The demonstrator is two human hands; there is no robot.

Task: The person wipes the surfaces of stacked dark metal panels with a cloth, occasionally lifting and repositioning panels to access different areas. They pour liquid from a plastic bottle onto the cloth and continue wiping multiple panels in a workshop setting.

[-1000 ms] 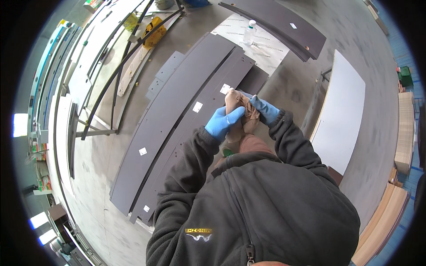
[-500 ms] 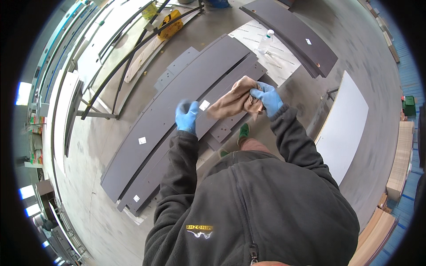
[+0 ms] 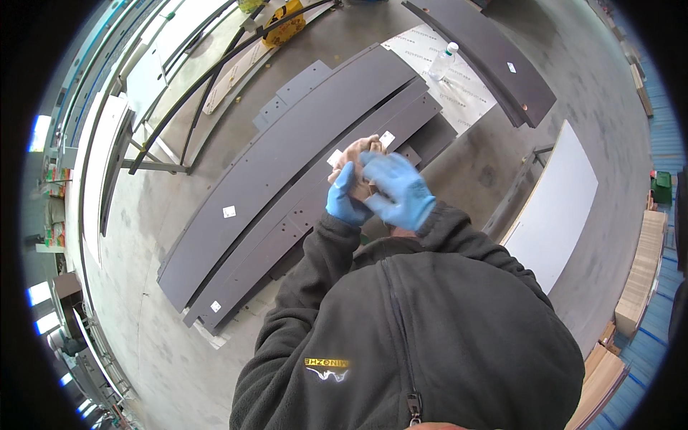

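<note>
Both of my hands wear blue gloves and meet in front of my chest around a bunched tan cloth (image 3: 354, 155). My left hand (image 3: 345, 197) grips the cloth from the left and below, thumb up. From the right, my right hand (image 3: 398, 188) lies over it with bent fingers. Parts of the cloth are hidden by the gloves. Beneath and beyond the hands lie long dark grey panels, a wide one (image 3: 287, 147) and a narrower one (image 3: 269, 240) beside it, with small white labels and drilled holes.
A clear bottle (image 3: 442, 63) stands on a white printed sheet (image 3: 469, 93) at the far right. Beyond it is another dark panel (image 3: 494, 61). To the right stands a white board (image 3: 555, 204). Black metal frames (image 3: 208, 79) and a yellow bag (image 3: 285, 25) are at the far left.
The cloth, hanging from my right hand before, is now bunched between both hands. My right hand has moved left and nearer; my left hand has moved right onto the cloth.
</note>
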